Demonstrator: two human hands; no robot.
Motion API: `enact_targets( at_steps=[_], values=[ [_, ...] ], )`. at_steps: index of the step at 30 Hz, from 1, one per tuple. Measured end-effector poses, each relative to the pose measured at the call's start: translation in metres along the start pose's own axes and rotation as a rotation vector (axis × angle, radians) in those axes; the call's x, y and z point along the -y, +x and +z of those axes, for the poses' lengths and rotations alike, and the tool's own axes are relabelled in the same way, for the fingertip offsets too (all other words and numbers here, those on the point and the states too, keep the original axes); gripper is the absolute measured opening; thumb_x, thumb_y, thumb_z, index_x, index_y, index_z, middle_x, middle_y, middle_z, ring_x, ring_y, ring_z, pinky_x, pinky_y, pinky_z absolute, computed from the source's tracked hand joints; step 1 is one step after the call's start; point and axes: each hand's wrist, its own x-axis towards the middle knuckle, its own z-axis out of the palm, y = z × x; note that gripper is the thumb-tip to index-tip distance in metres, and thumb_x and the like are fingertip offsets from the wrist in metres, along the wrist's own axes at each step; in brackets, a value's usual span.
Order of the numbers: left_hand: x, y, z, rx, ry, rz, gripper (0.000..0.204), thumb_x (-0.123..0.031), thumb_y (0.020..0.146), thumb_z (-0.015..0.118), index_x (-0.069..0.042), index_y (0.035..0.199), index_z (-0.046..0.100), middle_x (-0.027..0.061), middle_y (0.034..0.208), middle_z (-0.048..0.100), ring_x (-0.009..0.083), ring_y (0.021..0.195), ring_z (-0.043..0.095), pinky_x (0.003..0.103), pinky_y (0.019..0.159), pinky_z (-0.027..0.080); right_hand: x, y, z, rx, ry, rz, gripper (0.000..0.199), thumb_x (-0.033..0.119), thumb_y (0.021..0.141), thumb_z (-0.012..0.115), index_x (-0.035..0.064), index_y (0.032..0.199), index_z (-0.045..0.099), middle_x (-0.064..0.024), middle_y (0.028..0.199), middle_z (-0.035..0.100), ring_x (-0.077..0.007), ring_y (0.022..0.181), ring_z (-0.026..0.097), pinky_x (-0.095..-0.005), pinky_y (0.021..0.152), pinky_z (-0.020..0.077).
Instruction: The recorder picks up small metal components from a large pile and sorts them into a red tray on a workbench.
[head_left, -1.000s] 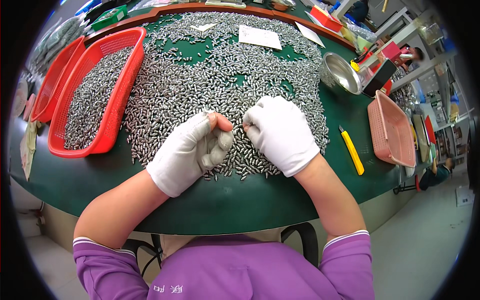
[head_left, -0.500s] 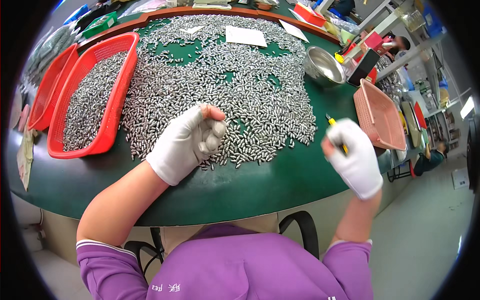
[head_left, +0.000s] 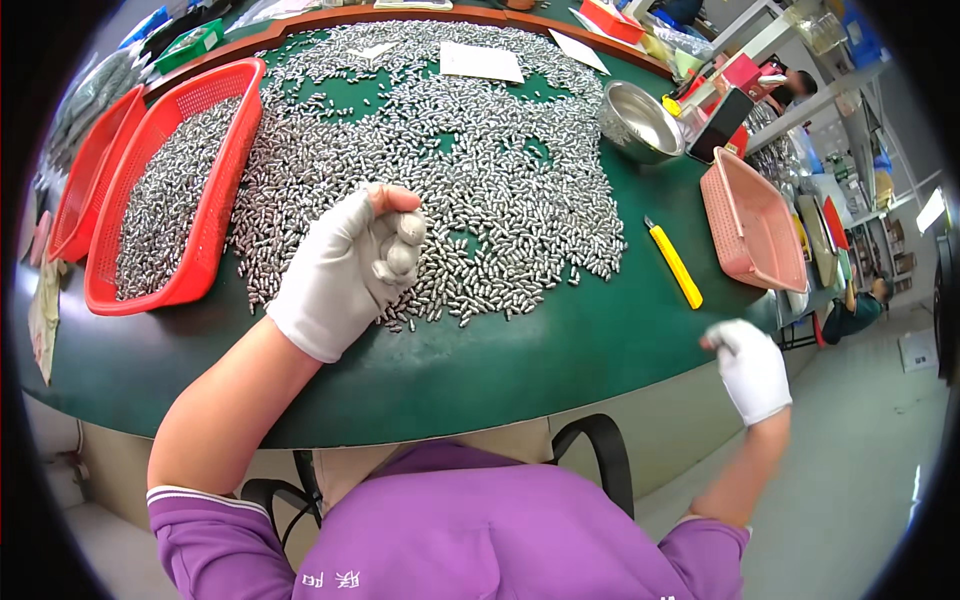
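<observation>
A wide heap of small silver metal pieces (head_left: 450, 170) covers the green round table (head_left: 560, 350). My left hand (head_left: 350, 265), in a white glove, hovers over the heap's near edge, curled into a loose fist with some of the pieces tucked in its fingers. My right hand (head_left: 752, 368), also gloved, is off the table to the right, past its edge and over the floor, fingers closed; whether it holds anything is not visible. A yellow utility knife (head_left: 675, 265) lies on the table between the heap and the right hand.
Two red baskets (head_left: 215, 215) with more metal pieces stand at the left. A steel bowl (head_left: 640, 120) and a pink tray (head_left: 750, 225) sit at the right, with white paper sheets (head_left: 480, 62) at the back. Shelves and another person are beyond the table's right side.
My right hand left the heap, swept right past the yellow knife and dropped below the table's edge. My left hand stayed over the heap, still curled on pieces.
</observation>
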Motion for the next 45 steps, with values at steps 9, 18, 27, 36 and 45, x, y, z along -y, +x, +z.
enact_targets(
  at_steps=[9, 18, 27, 36, 45],
  values=[
    [-0.007, -0.006, 0.001, 0.012, 0.052, 0.019, 0.024, -0.029, 0.094, 0.047, -0.007, 0.097, 0.056, 0.0016, 0.081, 0.058, 0.0082, 0.061, 0.049, 0.020, 0.055, 0.038, 0.148, 0.138, 0.032, -0.160, 0.322, -0.593, 0.003, 0.013, 0.074, 0.063, 0.0110, 0.077, 0.063, -0.0049, 0.076, 0.060, -0.0242, 0.075, 0.060, -0.0350, 0.066, 0.0476],
    [-0.007, -0.005, -0.008, 0.005, -0.028, -0.023, 0.026, -0.028, 0.096, 0.045, -0.004, 0.098, 0.055, 0.0036, 0.083, 0.059, 0.0091, 0.067, 0.055, 0.020, 0.063, 0.046, 0.171, 0.159, 0.063, -0.091, 0.214, -0.627, 0.006, 0.019, 0.073, 0.066, 0.0132, 0.072, 0.063, -0.0049, 0.072, 0.056, -0.0245, 0.073, 0.057, -0.0371, 0.065, 0.0462],
    [-0.001, -0.012, 0.013, -0.176, 0.263, -0.055, 0.021, -0.030, 0.090, 0.056, -0.010, 0.095, 0.051, 0.0000, 0.080, 0.054, 0.0053, 0.057, 0.043, 0.017, 0.050, 0.033, 0.170, 0.154, 0.066, -0.122, 0.485, -0.490, 0.009, 0.014, 0.076, 0.064, 0.0065, 0.081, 0.060, -0.0114, 0.079, 0.057, -0.0289, 0.078, 0.057, -0.0376, 0.071, 0.0449],
    [-0.002, -0.015, 0.027, -0.192, 0.445, -0.206, 0.026, -0.020, 0.090, 0.056, -0.005, 0.110, 0.049, 0.0007, 0.085, 0.058, 0.0037, 0.062, 0.051, 0.016, 0.053, 0.041, 0.184, 0.137, 0.044, 0.255, 1.217, -0.255, 0.011, 0.009, 0.085, 0.064, 0.0016, 0.091, 0.060, -0.0031, 0.081, 0.059, -0.0076, 0.074, 0.054, -0.0231, 0.068, 0.0453],
    [0.003, -0.013, 0.023, -0.241, 0.417, -0.185, 0.021, -0.022, 0.088, 0.061, -0.007, 0.098, 0.049, 0.0038, 0.079, 0.059, 0.0076, 0.059, 0.053, 0.018, 0.051, 0.039, 0.185, 0.140, 0.044, 0.321, 1.263, -0.177, 0.013, 0.010, 0.085, 0.064, 0.0012, 0.093, 0.061, -0.0021, 0.080, 0.061, -0.0058, 0.072, 0.056, -0.0214, 0.066, 0.0468]
  ],
)
